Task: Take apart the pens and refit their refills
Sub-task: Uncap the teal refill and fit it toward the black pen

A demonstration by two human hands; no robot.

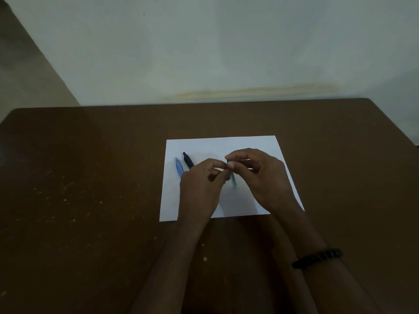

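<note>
Teal pen point(232, 175) up off the white paper point(267, 146), right hand point(260, 173) pinching its cap end, left hand point(201, 184) nipping the barrel, both grips tight, so twist gently and pull straight, blue pen point(178, 167) and black pen point(188, 160) waiting alongside.

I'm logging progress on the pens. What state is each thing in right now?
Teal pen: held above the paper by both hands, pinched at its top end.
Black pen: lying on the paper, untouched.
Blue pen: lying on the paper beside the black one.
Left hand: pinching the teal pen.
Right hand: pinching the teal pen.
Paper: flat on the table.
</note>
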